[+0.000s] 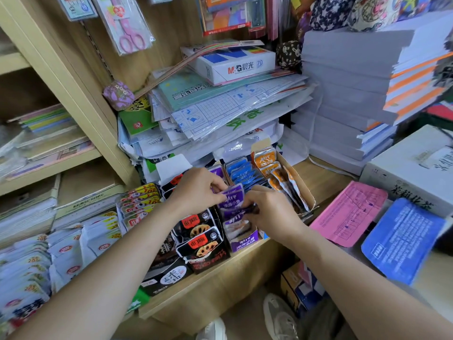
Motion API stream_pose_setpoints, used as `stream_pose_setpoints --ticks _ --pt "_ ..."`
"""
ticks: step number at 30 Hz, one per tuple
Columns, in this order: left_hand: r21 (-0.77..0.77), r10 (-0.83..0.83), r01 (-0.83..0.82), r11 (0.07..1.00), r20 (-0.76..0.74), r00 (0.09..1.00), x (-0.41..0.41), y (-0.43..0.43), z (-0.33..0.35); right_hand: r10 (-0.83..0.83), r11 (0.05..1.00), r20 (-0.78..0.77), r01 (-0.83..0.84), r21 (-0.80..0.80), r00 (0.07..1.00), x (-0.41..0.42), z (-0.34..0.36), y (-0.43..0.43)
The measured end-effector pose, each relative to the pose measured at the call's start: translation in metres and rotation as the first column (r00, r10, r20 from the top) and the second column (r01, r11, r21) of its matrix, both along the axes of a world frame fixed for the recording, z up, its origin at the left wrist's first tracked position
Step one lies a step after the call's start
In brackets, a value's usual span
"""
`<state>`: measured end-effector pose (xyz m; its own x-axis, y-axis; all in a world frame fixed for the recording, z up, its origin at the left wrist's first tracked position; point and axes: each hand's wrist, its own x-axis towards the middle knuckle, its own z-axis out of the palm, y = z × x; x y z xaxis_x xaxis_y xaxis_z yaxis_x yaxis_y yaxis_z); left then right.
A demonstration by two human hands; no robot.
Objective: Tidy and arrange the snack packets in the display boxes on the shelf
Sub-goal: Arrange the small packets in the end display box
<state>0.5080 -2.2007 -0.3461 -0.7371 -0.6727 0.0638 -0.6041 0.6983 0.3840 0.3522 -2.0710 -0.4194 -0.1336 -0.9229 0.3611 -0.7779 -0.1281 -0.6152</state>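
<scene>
At frame centre, the left hand (196,190) and right hand (269,212) had fingers (218,187) curled, pinching purple snack packets (231,198) in the purple display box (246,239).

Both hands meet over the purple display box (245,238): the left hand (196,186) pinches a purple packet (231,197), the right hand (267,209) apparently grips another (blurred); black packets (199,238) stand beside.
</scene>
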Motion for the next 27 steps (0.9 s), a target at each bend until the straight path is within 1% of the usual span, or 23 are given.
stream_pose_setpoints --ticks 3,5,7,12,14,17,20,23,24,25,27 --pt "0.028 0.027 -0.027 0.999 0.007 1.000 0.002 -0.009 0.002 -0.054 0.998 -0.002 0.054 -0.027 0.999 0.007 -0.005 -0.014" --pt "0.051 0.046 -0.046 0.998 0.012 0.999 0.003 -0.013 -0.001 -0.075 0.997 -0.025 0.075 0.006 0.997 0.009 -0.009 -0.019" --pt "0.077 0.054 -0.053 0.996 -0.016 0.998 0.005 -0.014 -0.003 -0.085 0.996 -0.045 0.086 0.019 0.995 0.009 -0.011 -0.022" --pt "0.081 -0.003 0.007 0.997 -0.054 0.999 0.013 -0.014 -0.003 -0.094 0.996 -0.015 0.094 0.001 0.995 0.008 -0.006 -0.017" --pt "0.104 -0.019 0.024 0.994 -0.050 0.999 0.016 -0.017 -0.004 -0.075 0.997 -0.048 0.074 -0.004 0.996 0.007 -0.004 -0.018" --pt "0.194 -0.040 0.045 0.980 -0.029 0.999 0.020 -0.021 -0.001 -0.007 1.000 -0.144 0.010 0.021 0.990 0.003 -0.004 -0.024" --pt "0.236 -0.041 0.041 0.971 -0.006 0.999 0.023 -0.025 0.001 0.028 0.998 -0.148 -0.020 0.055 0.989 -0.002 -0.003 -0.029" --pt "0.267 -0.041 0.037 0.963 0.010 0.999 0.025 -0.024 0.005 0.024 0.998 -0.115 -0.018 0.053 0.993 -0.004 -0.007 -0.033" --pt "0.264 -0.054 0.040 0.964 0.048 0.997 0.025 -0.021 0.006 0.024 0.999 -0.097 -0.019 0.048 0.995 -0.004 -0.008 -0.034" --pt "0.223 -0.062 0.036 0.974 0.111 0.992 0.024 -0.015 0.006 0.023 0.999 -0.080 -0.019 0.041 0.997 -0.004 -0.009 -0.035" --pt "0.066 -0.053 0.039 0.997 0.223 0.973 0.021 -0.004 0.005 0.021 0.999 -0.031 -0.021 0.028 0.999 -0.004 -0.007 -0.035"
